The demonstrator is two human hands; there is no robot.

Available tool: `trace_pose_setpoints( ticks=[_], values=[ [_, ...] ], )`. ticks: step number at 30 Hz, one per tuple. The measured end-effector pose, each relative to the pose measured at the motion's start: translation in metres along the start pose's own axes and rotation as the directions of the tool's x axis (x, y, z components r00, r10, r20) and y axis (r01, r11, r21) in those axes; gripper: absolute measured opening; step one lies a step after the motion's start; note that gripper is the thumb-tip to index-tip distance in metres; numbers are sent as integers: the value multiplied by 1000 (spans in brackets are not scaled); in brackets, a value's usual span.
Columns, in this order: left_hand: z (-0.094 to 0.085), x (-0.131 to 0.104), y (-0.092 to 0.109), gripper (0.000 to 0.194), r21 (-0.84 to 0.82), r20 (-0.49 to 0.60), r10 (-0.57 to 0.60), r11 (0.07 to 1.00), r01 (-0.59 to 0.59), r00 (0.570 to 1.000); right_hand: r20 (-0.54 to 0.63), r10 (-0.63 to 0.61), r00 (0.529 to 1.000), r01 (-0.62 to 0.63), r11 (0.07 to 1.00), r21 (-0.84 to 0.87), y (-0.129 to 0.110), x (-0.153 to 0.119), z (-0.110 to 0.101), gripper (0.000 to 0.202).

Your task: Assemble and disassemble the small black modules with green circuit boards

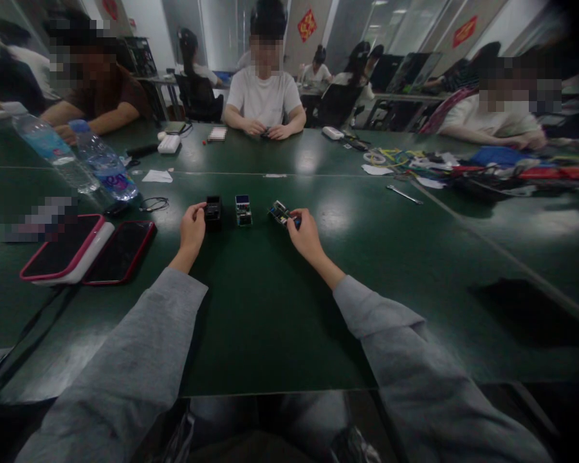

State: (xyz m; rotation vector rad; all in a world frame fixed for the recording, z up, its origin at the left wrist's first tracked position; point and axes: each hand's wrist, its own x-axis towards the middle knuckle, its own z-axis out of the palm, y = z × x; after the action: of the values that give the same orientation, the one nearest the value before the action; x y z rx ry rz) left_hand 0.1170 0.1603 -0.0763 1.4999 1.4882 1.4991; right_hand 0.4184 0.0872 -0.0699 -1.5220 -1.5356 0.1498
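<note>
On the green table point(270, 308), my left hand point(193, 230) is at the left side of a small black box point(213, 211), its fingers closed together against it. Between my hands stands a small device point(243, 210) with a dark screen at its top and bare electronics below; neither hand touches it. My right hand point(305, 230) pinches a small circuit module point(280, 212), which is tilted, with its right end hidden by the fingers.
Two phones point(67, 247) point(120, 252) lie at the left, with water bottles point(109, 168) behind them. A small wrench point(404, 195) and tangled cables point(405, 161) lie to the right. A person point(265, 96) sits opposite.
</note>
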Motion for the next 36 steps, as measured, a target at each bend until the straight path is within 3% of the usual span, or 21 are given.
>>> trace_pose_setpoints(
  ticks=[6, 11, 15, 22, 31, 34, 36],
  values=[
    [0, 2, -2, 31, -14, 8, 7, 1000, -7, 1000, 19, 98, 995, -99, 993, 56, 9, 5, 4, 18],
    [0, 2, -3, 31, -16, 7, 2, 1000, -1, 1000, -9, -13, 1000, 13, 1000, -20, 5, 0, 1, 38],
    [0, 1, -3, 30, -5, 4, 16, 1000, -16, 1000, 11, -61, 998, 61, 998, -32, 4, -2, 0, 33],
    [0, 2, -6, 33, -9, 14, -2, 1000, 2, 1000, 13, 151, 988, -151, 982, 111, 16, 5, 3, 32],
    [0, 3, -6, 32, 3, 17, 31, 1000, -31, 999, -130, 85, 988, -95, 993, -71, 16, 4, 2, 50],
    [1, 2, -3, 32, 4, 11, 28, 1000, -28, 1000, -75, -10, 997, 2, 993, -116, 9, 1, 0, 61],
    [0, 1, -1, 31, 14, 4, 16, 1000, -16, 1000, 6, -43, 999, 43, 991, -128, 4, 0, -1, 58]
  ],
)
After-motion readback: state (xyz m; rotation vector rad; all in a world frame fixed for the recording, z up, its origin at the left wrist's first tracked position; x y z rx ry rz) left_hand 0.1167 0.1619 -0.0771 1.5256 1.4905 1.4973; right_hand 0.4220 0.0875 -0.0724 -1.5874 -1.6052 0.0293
